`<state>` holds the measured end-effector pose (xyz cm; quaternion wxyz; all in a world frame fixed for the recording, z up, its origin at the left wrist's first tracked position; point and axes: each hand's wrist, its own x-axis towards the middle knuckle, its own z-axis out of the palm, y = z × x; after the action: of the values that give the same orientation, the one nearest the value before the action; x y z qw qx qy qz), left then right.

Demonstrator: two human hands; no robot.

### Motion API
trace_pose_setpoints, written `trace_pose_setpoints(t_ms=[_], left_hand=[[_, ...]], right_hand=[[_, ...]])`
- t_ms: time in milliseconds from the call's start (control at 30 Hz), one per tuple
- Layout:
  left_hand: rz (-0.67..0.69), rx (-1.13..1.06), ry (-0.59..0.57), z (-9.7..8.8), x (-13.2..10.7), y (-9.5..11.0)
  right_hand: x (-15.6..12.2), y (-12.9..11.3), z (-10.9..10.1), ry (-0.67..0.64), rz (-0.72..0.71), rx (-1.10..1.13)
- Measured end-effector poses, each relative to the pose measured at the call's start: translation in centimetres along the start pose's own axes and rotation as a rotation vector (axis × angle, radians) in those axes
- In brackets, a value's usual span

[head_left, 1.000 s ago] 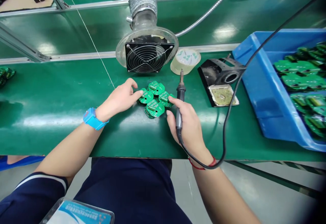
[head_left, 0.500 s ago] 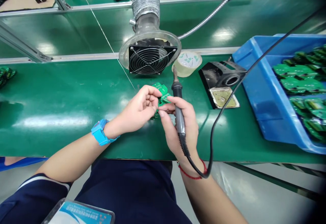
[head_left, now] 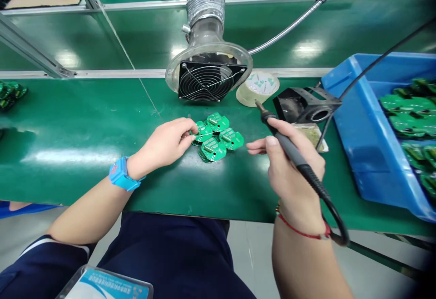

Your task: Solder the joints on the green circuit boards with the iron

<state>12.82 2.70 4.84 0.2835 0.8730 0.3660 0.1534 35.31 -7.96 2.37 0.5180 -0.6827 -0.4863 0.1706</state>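
Note:
Several small green circuit boards [head_left: 218, 136] lie in a cluster on the green bench mat [head_left: 85, 126]. My left hand [head_left: 166, 144], with a blue watch on its wrist, pinches a thin solder wire [head_left: 203, 134] whose end reaches over the left boards. My right hand [head_left: 289, 163] grips a black soldering iron [head_left: 288, 144] like a pen, raised to the right of the boards, tip pointing up and left. The iron's black cord [head_left: 335, 219] loops past my wrist.
A fume extractor fan [head_left: 208, 79] on a ribbed hose stands behind the boards. A tape roll [head_left: 258, 88], a black iron stand [head_left: 306, 104] with sponge, and a blue bin [head_left: 361, 163] of green boards sit to the right. More boards [head_left: 10, 92] lie far left.
My hands have drawn apart: the right hand has swung the iron rightward, away from the boards, while the left hand moved back left with the solder wire, uncovering the cluster.

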Motion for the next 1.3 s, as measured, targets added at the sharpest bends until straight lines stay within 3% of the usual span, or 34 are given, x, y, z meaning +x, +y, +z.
trace_pose_setpoints(t_ms=[100,300,400,867,1133,1300], left_hand=[[-0.046,-0.074,0.005,-0.1,0.4,0.6],[0.036,0.111,0.359,-0.3,1.4,0.7],[0.086,0.192,0.471,0.3,1.5,0.1],[0.135,0.215,0.49,1.1,2.1,-0.9],[0.162,0.191,0.498,1.3,2.2,-0.8],[0.116,0.178,0.512,1.1,2.0,-0.4]], right_hand=[[-0.2,0.2,0.2,0.061,-0.133,-0.112],[-0.6,1.9,2.0,0.325,-0.317,0.225],[-0.5,2.4,2.0,0.348,-0.334,0.272],[-0.3,2.1,1.7,0.313,-0.256,0.26],[-0.4,2.0,1.6,0.361,-0.232,0.229],[-0.4,2.0,1.7,0.357,-0.245,0.234]])
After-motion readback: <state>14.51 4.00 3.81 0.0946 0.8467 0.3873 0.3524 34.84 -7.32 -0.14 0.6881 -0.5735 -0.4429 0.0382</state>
